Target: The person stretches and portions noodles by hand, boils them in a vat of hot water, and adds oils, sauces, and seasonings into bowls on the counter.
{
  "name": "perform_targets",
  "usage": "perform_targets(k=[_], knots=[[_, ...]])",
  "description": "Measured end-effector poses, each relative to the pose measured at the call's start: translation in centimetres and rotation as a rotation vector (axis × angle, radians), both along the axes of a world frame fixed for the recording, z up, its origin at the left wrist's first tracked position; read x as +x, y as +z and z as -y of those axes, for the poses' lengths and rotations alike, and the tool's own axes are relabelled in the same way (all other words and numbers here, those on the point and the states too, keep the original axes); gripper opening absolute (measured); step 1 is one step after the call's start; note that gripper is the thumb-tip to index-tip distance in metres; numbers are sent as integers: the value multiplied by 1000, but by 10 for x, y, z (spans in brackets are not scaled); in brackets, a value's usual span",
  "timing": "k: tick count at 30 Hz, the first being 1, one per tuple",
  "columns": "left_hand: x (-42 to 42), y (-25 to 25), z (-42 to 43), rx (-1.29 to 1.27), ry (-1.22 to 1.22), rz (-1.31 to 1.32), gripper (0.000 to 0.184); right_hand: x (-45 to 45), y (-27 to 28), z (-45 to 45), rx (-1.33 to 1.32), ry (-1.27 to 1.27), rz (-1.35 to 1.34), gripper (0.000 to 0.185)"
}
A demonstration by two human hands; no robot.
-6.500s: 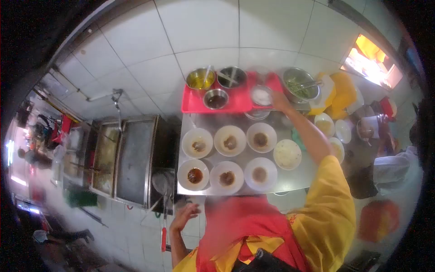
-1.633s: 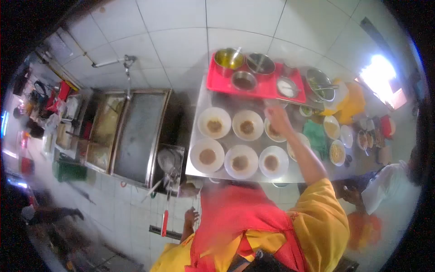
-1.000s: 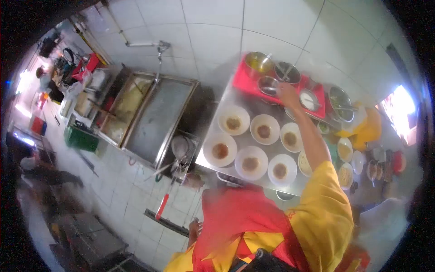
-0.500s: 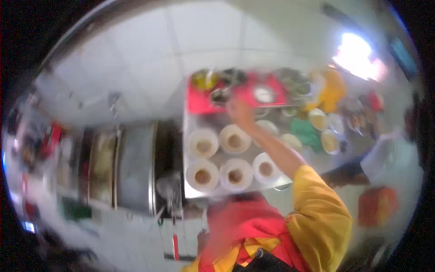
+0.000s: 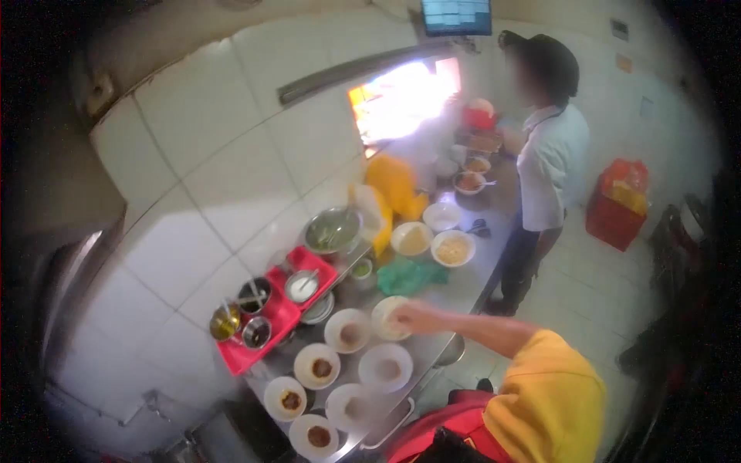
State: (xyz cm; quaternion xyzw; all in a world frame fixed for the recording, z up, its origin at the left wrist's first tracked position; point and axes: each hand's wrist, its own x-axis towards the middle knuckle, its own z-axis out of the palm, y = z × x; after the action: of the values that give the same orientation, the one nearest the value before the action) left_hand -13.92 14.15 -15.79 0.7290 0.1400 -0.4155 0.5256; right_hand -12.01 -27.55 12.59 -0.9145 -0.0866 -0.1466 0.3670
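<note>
My right hand (image 5: 417, 317) reaches over a white bowl (image 5: 381, 315) on the steel table. Its fingers look bunched together above the bowl's right side, but blur hides what they hold, if anything. Several other white bowls stand in two rows nearer the front, among them a bowl (image 5: 350, 332) with brownish contents and a bowl (image 5: 287, 395) with dark sauce at the bottom. Beside them, a red tray (image 5: 281, 315) carries a pot of white stuff (image 5: 302, 285), a yellow pot (image 5: 225, 322) and dark pots (image 5: 257, 332). My left hand is out of view.
A green plastic bag (image 5: 411, 276), bowls of pale food (image 5: 453, 249) and a large metal bowl (image 5: 333, 231) stand farther along the table. At its far end stands a co-worker (image 5: 554, 158) in a white shirt. A red crate (image 5: 615, 220) sits on the floor.
My right hand has moved from the red tray to the bowl farther along the table. The view has swung right and now shows the co-worker and the table's far end.
</note>
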Motion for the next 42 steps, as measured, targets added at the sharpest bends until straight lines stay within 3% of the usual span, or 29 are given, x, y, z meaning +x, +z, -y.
perform_targets(k=[1,4,6,7,9,11,12,16,18,19,20,22,24,25,26,27,28,30,31,33,34,36,38,40,42], knots=[[-4,2,15,5,-11,9,36,-25,-40,37,-2,-135,-60,30],[-18,12,69,30,-57,30,36,-137,-70,111,118,-451,-228,30],[-32,14,106,47,-99,53,37,-204,-103,149,-2,-623,-475,29],[-40,16,124,52,-124,65,37,-241,-168,175,-167,-654,-530,30],[-58,19,159,73,-197,100,37,-313,-223,209,-310,-441,-1106,36],[-71,26,195,82,-294,152,37,-361,-275,236,-368,-10,-1330,49],[-76,29,213,86,-360,187,38,-370,-258,240,-368,-11,-1329,49],[-75,49,309,96,-796,529,38,-377,-216,245,-66,-349,-1022,60],[-66,44,367,-242,-1009,832,37,-341,-168,242,-28,-434,-847,57],[-62,46,409,-107,-884,377,36,-324,-144,238,-11,-472,-707,55],[-79,85,442,-111,-930,416,34,-308,-121,229,57,-479,-467,52],[-80,26,499,-521,-1161,757,31,-282,-79,208,202,-445,-114,45],[-125,65,531,-820,-643,-48,30,-268,-59,191,281,-399,2,40],[-129,84,534,-819,-638,-42,30,-264,-55,185,162,-414,44,37],[-132,100,536,-768,-793,198,29,-263,-54,182,45,-429,86,33],[-135,114,538,-704,-941,439,29,-254,-106,199,27,-335,115,32],[-140,126,540,-630,-1079,678,30,-260,-116,206,25,-330,113,32],[-147,161,547,-440,-1334,1171,30,-267,-127,219,639,-441,35,34],[-153,187,548,-289,-1336,858,36,-269,-157,232,643,-437,35,34],[-164,210,547,-419,-1222,887,41,-268,-233,258,1248,-459,-357,44],[-168,221,550,-552,-1103,919,46,-268,-224,255,1246,-456,-354,44],[-181,245,555,-565,-1028,1028,46,-277,-198,237,1555,-486,-433,63],[-189,243,556,-578,-947,1128,45,-275,-157,215,1798,-388,-459,66],[-193,219,551,-287,-879,1637,45,-266,-115,196,1976,-246,-486,69],[-178,209,541,-311,-836,1640,45,-262,-82,185,2078,-120,-509,72]])
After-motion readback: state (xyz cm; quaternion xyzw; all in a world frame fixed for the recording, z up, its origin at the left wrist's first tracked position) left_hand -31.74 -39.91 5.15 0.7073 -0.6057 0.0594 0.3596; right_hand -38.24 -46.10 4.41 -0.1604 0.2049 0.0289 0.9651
